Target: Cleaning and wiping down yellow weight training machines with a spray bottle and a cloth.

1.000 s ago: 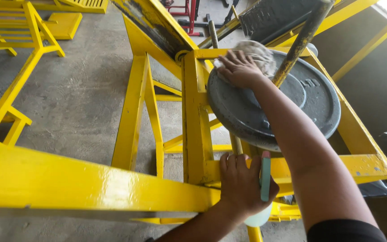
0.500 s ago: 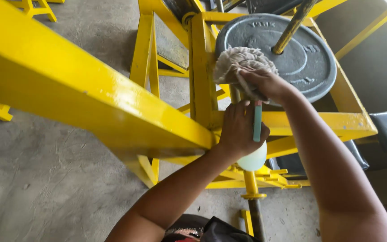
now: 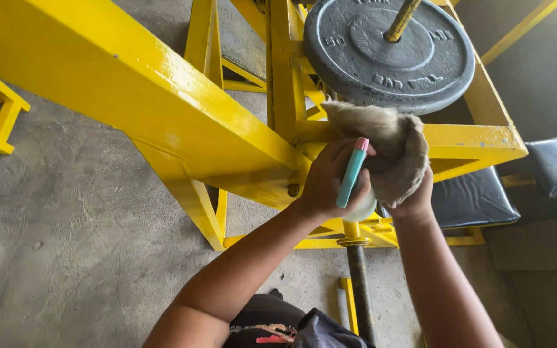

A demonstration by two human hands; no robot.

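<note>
Two hands meet just below a grey weight plate in the head view. The left hand is clenched around a spray bottle with a teal trigger and pink tip, its pale body mostly hidden. The right hand grips a bunched, fluffy beige rag, held against the nozzle. Judging by this, the cloth is being wetted; wiping would call for a firm, flat press. Glossy yellow steel frame, rough concrete floor.
</note>
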